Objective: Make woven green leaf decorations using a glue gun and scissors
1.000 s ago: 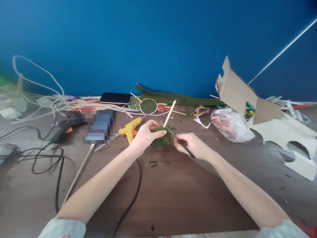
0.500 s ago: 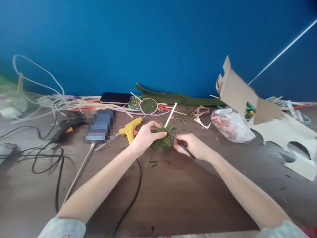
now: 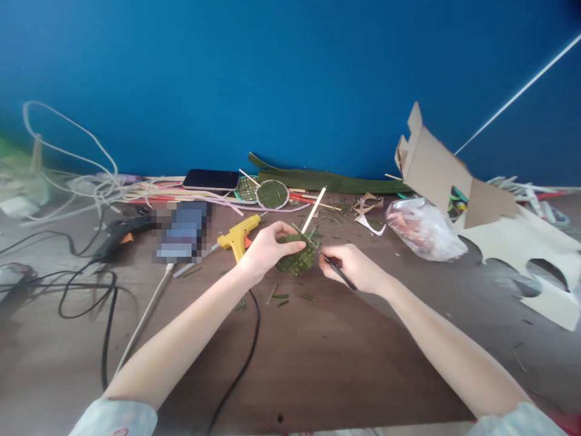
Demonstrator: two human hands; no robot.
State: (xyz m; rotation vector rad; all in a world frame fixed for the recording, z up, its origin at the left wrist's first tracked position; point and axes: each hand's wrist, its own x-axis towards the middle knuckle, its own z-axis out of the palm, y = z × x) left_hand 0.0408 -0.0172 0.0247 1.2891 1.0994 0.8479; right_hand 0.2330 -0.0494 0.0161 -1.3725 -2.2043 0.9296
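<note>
My left hand (image 3: 265, 250) is closed round a small round woven green leaf mat (image 3: 297, 260), held just above the brown table (image 3: 318, 357). A pale stick (image 3: 314, 209) rises from the mat's far edge. My right hand (image 3: 354, 266) grips black-handled scissors (image 3: 323, 255), whose thin blades reach up-left to the mat's upper rim beside my left thumb. Cut green leaf scraps (image 3: 284, 298) lie on the table below the mat.
A yellow glue gun (image 3: 238, 236) with a black cord lies left of my hands, a black glue gun (image 3: 122, 232) farther left. At the back are a phone (image 3: 211, 179), round woven discs (image 3: 271, 194), long green leaves (image 3: 331, 180), a plastic bag (image 3: 424, 229) and cut cardboard (image 3: 454, 175).
The stick and mat tilted slightly and the scissor blades shifted a little along the mat's upper rim. Both hands stayed almost where they were.
</note>
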